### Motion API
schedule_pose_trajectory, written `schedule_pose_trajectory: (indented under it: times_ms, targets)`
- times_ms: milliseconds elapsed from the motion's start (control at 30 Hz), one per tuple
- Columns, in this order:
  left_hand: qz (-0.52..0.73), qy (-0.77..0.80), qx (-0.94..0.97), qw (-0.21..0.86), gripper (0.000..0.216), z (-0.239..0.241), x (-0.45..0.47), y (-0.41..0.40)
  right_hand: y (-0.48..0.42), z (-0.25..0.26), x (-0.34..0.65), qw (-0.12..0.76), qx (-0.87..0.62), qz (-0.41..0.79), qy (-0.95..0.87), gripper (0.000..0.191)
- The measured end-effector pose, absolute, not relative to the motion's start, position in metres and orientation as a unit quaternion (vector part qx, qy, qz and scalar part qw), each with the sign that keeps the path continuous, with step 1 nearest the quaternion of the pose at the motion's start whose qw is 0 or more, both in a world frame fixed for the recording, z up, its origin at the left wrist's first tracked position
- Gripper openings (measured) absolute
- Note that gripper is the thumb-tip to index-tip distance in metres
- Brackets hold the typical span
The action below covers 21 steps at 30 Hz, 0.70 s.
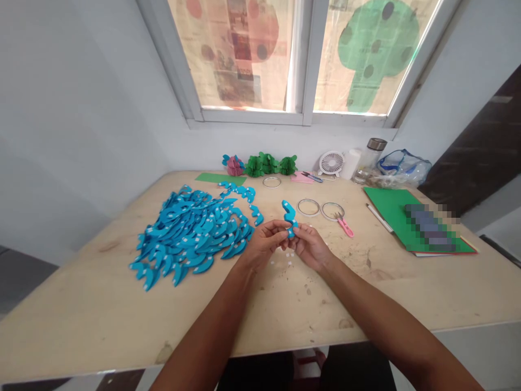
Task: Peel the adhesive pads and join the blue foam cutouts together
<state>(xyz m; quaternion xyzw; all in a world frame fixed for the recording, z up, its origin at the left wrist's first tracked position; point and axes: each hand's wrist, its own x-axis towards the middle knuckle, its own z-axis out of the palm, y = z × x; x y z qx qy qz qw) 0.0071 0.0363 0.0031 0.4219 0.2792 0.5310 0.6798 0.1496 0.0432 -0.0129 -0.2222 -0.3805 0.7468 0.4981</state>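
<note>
Between my two hands, a curved blue paper piece (290, 213) is held upright above the table, with a small white patch near its lower part. My left hand (266, 239) pinches its lower end from the left. From the right, the fingers of my right hand (308, 244) close on the same end. Several tiny white squares (290, 255) lie on the wood just below my fingers. To the left spreads a big heap of similar blue paper pieces (195, 228), many bearing small white patches. A few more blue pieces (256, 214) lie apart, nearer my hands.
Tape rolls (308, 207) and pink-handled scissors (345, 224) lie beyond my right hand. A green folder (391, 209) with a pixelated object is at right. Along the wall stand green paper shapes (266, 164), a small fan (331, 163) and a bottle (371, 157).
</note>
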Motion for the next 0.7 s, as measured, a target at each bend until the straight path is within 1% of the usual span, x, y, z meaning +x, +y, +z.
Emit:
schedule_pose_trajectory:
  times_ms: [333,600,700]
  targets:
    - [0.552,0.299,0.400,0.667,0.027,-0.003,0.014,0.038,0.042,-0.011,0.149,0.495,-0.228,0.742,-0.390,0.014]
    - [0.575,0.332,0.383,0.643,0.028,0.000,0.020,0.039,0.045,-0.014,0.147,0.524,-0.279,0.705,-0.389,0.019]
    - [0.609,0.357,0.359,0.610,0.025,0.000,0.018,0.041,0.045,-0.016,0.147,0.539,-0.297,0.686,-0.387,0.019]
